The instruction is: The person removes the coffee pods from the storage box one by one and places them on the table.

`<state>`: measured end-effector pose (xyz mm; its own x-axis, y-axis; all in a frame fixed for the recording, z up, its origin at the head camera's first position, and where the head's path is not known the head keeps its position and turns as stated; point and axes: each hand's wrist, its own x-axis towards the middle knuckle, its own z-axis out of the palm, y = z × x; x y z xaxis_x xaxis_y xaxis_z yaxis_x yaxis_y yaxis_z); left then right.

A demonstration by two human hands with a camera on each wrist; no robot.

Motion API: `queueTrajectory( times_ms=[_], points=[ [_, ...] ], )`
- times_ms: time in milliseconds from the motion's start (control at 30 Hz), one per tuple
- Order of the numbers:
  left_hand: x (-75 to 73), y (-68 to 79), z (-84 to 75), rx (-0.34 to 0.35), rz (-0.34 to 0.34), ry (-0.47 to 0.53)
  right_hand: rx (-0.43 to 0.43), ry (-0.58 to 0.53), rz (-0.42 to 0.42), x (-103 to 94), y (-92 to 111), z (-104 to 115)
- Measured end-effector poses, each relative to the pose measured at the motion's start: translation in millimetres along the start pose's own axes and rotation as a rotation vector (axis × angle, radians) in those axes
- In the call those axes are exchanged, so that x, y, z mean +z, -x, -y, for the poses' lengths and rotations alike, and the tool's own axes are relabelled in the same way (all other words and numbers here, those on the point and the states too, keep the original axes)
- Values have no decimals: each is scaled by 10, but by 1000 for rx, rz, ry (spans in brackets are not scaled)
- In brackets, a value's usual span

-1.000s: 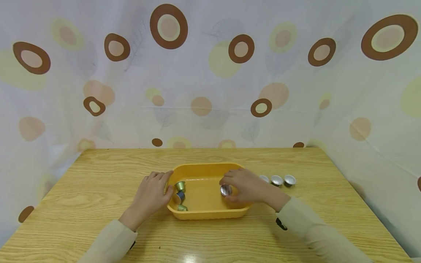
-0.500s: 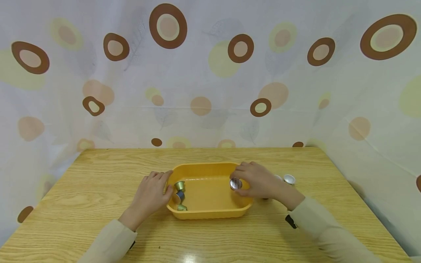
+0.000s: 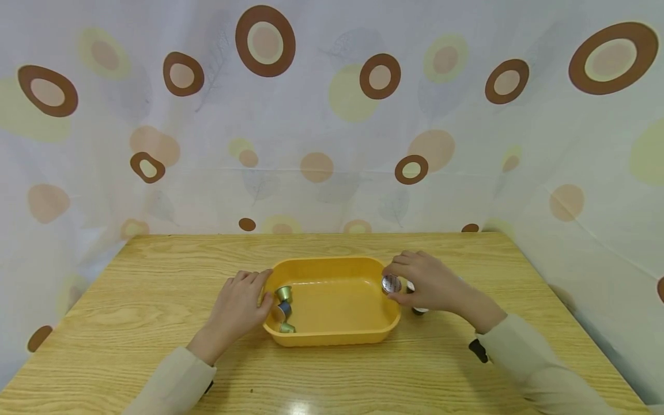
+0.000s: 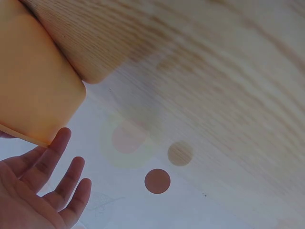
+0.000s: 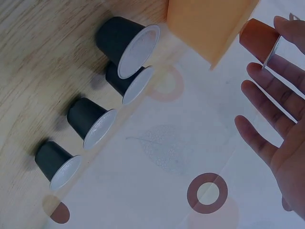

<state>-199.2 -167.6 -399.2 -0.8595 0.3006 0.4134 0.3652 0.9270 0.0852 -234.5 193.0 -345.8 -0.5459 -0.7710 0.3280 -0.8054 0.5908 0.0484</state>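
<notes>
A yellow plastic tray (image 3: 332, 341) stands on the table. My left hand (image 3: 236, 308) holds its left end, thumb at the inner side and fingers along the outside. My right hand (image 3: 433, 285) pinches a coffee capsule between thumb and fingers at the tray's right rim. Its foil lid faces up in the head view; the right wrist view shows the capsule (image 5: 258, 39) with an orange-brown body. Inside the tray's left end lie a green capsule (image 3: 283, 293), a blue one (image 3: 284, 310) and another green one (image 3: 287, 328).
Several black capsules with white lids stand on the table right of the tray, among them a near one (image 5: 119, 40) and a far one (image 5: 52, 160). My right hand mostly hides them in the head view. A patterned cloth (image 3: 332, 132) hangs behind the table (image 3: 171, 288).
My right hand has moved right and slightly away from me, carrying the capsule from inside the tray to its right rim. It now covers most of the black capsules. My left hand stays put.
</notes>
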Motion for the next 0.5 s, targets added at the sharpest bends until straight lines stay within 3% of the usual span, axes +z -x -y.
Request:
queueTrajectory(
  times_ms=[500],
  points=[
    [-18, 1, -10, -5, 8, 5, 47, 18, -33, -43, 239, -131]
  ],
)
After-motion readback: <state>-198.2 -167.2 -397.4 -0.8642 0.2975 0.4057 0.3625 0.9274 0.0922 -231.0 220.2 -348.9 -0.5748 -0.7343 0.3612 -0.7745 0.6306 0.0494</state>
